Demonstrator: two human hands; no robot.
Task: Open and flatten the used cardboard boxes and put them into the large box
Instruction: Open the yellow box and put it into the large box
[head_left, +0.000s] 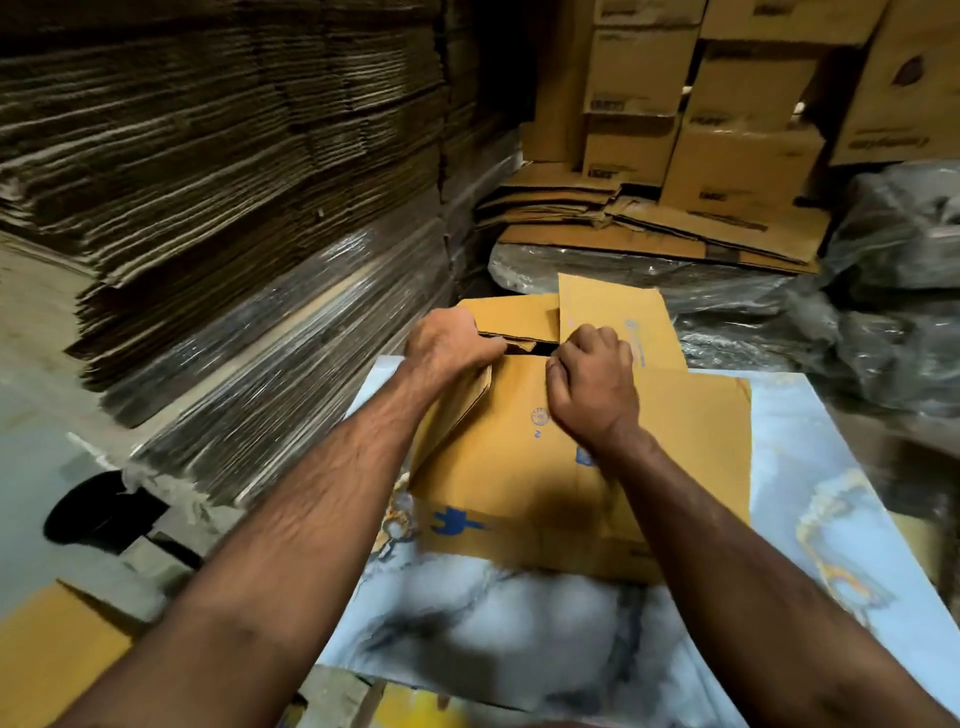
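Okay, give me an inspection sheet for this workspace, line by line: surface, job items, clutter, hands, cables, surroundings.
Surface: marbled blue-grey sheet, the box lies on it.
Job's things: yellow-brown cardboard box with blue print, partly collapsed; far flaps opened. Large box: cannot tell which it is.
Clutter: cardboard piece at lower left, dark round object on the floor.
Hands: left hand grips the box's far left edge; right hand is curled on the top panel near the flap seam.
Cables: nothing seen.
Surroundings: tall wrapped stacks of flat cardboard at left, stacked cartons behind, flattened boxes on plastic-wrapped bundles.
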